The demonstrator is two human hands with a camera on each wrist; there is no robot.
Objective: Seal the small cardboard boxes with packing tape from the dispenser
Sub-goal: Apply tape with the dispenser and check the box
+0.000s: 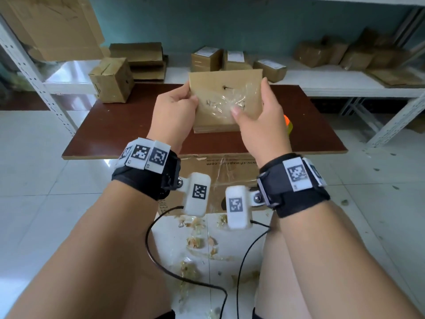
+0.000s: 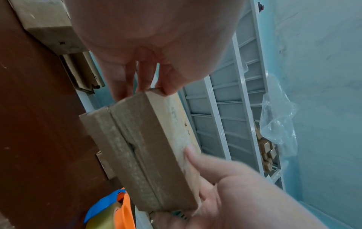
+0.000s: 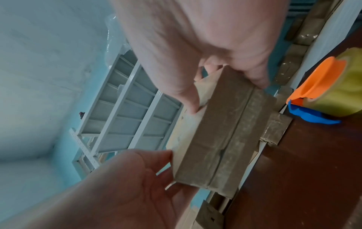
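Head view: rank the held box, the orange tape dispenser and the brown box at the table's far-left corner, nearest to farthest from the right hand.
1. Held box: gripped by the right hand at its right edge.
2. Orange tape dispenser: just right of that hand, on the table, mostly hidden.
3. Brown box: far-left corner, beyond the left hand.

Black wrist straps (image 1: 147,178) carry white tagged camera pods (image 1: 198,194), black cables (image 1: 161,261).

Box (image 1: 224,100) above table (image 1: 128,125)
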